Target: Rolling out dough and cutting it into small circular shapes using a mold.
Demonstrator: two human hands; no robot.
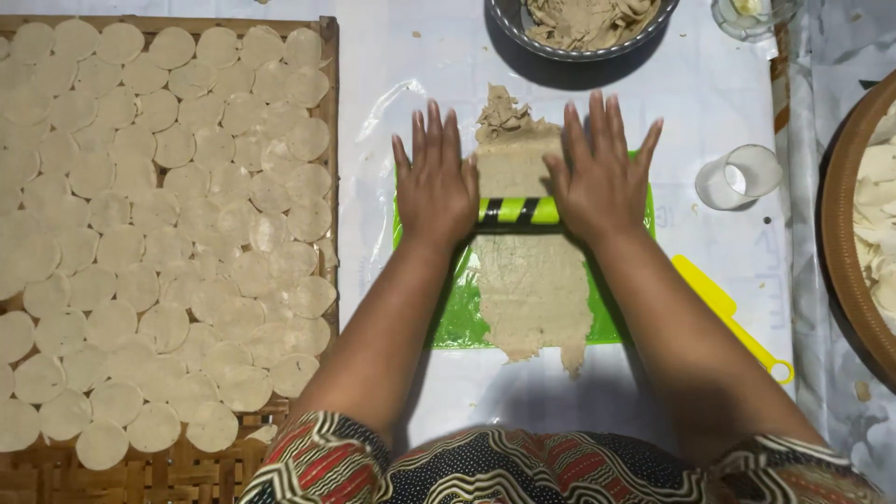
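Note:
A long strip of beige dough lies flattened on a green cutting board. Across its upper half rests a green rolling pin with black stripes. My left hand presses flat on the pin's left end, fingers stretched out and apart. My right hand presses the same way on the right end. The dough's far end is ragged and thick; the part near me is thin and smooth.
A woven bamboo tray at left holds several round dough discs. A dark bowl of dough stands at top centre. A clear round cutter cup and yellow scraper lie at right, beside a brown basket.

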